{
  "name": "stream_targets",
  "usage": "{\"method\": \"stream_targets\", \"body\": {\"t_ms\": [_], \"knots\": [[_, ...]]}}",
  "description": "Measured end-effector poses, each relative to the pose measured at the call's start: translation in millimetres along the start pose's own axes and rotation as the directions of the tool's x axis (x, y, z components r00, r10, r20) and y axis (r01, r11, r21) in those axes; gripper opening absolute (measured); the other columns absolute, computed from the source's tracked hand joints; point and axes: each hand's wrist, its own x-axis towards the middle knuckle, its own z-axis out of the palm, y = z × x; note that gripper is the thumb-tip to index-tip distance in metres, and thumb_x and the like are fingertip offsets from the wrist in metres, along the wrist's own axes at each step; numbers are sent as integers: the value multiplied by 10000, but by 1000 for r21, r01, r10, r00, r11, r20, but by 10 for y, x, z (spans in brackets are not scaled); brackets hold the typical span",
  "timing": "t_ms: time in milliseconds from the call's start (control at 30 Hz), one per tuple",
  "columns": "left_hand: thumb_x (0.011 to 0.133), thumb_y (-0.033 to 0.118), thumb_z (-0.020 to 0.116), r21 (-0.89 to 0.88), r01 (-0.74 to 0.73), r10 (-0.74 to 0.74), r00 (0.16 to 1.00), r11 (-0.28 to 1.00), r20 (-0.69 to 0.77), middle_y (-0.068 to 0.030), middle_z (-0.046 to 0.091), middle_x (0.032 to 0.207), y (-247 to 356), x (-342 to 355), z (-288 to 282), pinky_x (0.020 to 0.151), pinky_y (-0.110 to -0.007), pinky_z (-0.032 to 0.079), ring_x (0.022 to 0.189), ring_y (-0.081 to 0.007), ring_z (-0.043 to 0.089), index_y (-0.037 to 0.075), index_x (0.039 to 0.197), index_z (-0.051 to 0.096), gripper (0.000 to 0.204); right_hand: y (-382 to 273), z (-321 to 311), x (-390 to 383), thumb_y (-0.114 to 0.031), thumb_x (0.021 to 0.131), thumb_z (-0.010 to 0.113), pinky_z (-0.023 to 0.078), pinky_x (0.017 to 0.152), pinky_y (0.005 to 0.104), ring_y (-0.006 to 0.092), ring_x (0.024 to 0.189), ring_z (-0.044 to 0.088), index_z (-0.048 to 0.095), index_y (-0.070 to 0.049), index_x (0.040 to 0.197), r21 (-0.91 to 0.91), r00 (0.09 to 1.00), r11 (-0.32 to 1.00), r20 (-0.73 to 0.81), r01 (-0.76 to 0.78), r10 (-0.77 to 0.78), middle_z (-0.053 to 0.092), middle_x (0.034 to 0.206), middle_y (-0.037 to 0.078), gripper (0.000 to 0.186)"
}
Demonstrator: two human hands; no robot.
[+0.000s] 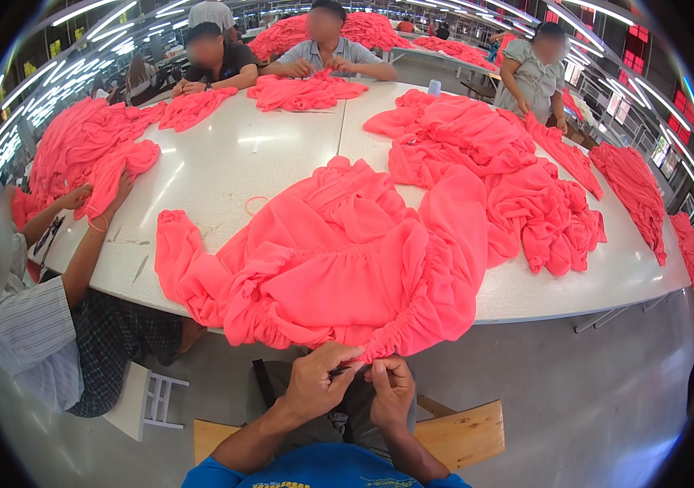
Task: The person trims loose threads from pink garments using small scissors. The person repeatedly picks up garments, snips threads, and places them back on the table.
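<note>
A coral-pink garment [339,276] with gathered seams lies spread at the table's near edge. Its lower gathered end hangs over that edge, between my two hands. My left hand [320,381] is closed in a pinch on this end. A small dark thing [336,372] shows among its fingers, too little visible to name. Just to the right, my right hand [391,392] is also closed, thumb against fingers, at the same bit of cloth. The exact spot between the fingertips is partly hidden.
The white table [200,175] also bears a pile of pink garments [477,154] at right and another heap [78,138] at left. A co-worker's hand [111,199] handles cloth at left; others work across the table. A white stool [147,398] stands lower left, and a wooden bench [465,435] is beneath me.
</note>
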Motion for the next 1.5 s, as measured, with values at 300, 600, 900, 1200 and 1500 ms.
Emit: {"method": "stream_targets", "body": {"t_ms": [300, 600, 900, 1200, 1500], "knots": [[854, -20, 714, 41, -29, 29, 1000, 999, -7, -119, 670, 852, -73, -29, 20, 617, -264, 481, 696, -153, 620, -8, 1076, 682, 224, -59, -68, -25, -116, 1018, 560, 521, 756, 285, 160, 858, 661, 562, -46, 1036, 238, 984, 956, 83, -172, 157, 659, 1007, 98, 72], [847, -33, 714, 36, -22, 23, 999, 999, -27, -120, 670, 851, -79, -21, 11, 618, -267, 481, 707, -158, 625, -3, 1086, 675, 244, -94, -100, -50, -100, 1005, 575, 549, 815, 323, 219, 1047, 663, 550, -38, 1054, 388, 971, 900, 204, -200, 128, 569, 1289, 181, 84], [838, -19, 733, 42, -32, 33, 999, 999, -20, -115, 660, 836, -52, -10, 9, 612, -271, 470, 680, -153, 597, -4, 1053, 678, 223, -43, -96, 7, 34, 899, 675, 455, 709, 225, 81, 795, 527, 572, -34, 1051, -149, 969, 958, -9, 244, -248, 546, 1008, 69, 196], [834, -26, 726, 50, 7, -7, 1000, 999, -10, -118, 668, 843, -35, -25, 20, 614, -267, 474, 682, -144, 599, -11, 1043, 680, 215, -286, -50, 321, 32, 806, 769, 443, 632, 257, 143, 717, 525, 686, -27, 1059, -629, 824, 585, 168, 512, -541, 554, 957, 86, 273], [826, -10, 729, 80, -49, 49, 999, 996, -2, -131, 665, 842, -38, -10, 19, 602, -292, 504, 678, -216, 644, 18, 1067, 665, 252, -261, -84, 402, -15, 826, 769, 469, 687, 280, 193, 804, 566, 717, -35, 959, -649, 828, 563, 199, 513, -525, 554, 1029, 113, 145]]}}
